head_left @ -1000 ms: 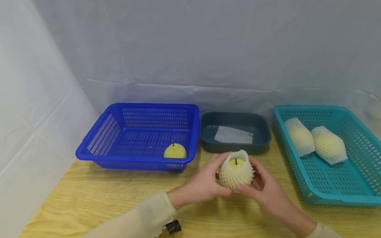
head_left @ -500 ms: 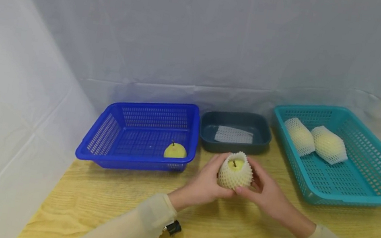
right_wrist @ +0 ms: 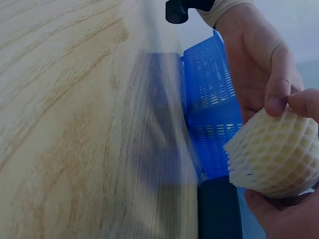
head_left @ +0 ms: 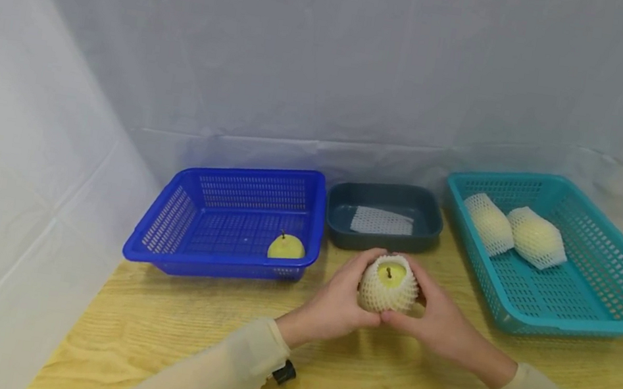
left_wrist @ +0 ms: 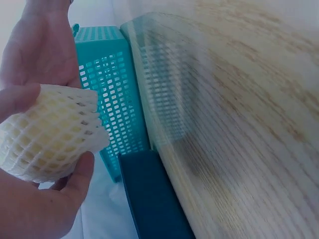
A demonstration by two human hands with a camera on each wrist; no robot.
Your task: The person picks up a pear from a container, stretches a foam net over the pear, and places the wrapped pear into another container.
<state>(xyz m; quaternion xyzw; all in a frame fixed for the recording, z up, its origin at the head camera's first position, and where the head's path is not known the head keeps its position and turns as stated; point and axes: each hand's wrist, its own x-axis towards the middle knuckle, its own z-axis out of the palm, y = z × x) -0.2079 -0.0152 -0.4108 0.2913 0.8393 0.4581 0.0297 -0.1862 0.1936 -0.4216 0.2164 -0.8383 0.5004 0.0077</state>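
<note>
A yellow pear [head_left: 391, 274] with a dark stem sits inside a white foam net sleeve [head_left: 383, 298], its top showing through the sleeve's opening. My left hand [head_left: 338, 294] grips it from the left and my right hand [head_left: 438, 312] from the right, the thumbs close together on the near side. In the left wrist view the netting [left_wrist: 50, 134] covers the fruit's side between both hands. The right wrist view shows the sleeve [right_wrist: 274, 154] extending past the pear at its lower end. Both hands hold the pear above the wooden table [head_left: 344, 385].
A blue basket [head_left: 217, 268] at left holds one bare pear [head_left: 287, 247]. Behind my hands, a dark teal tray [head_left: 381, 241] contains a flat foam net [head_left: 382, 222]. To the right, a turquoise basket [head_left: 586, 324] has two net-wrapped pears [head_left: 536, 238] in it.
The sleeved pear has tilted, so its top and stem face the camera more. The sleeve's opening looks wider and sits lower around the fruit. Both hands keep their grip, shifting only slightly.
</note>
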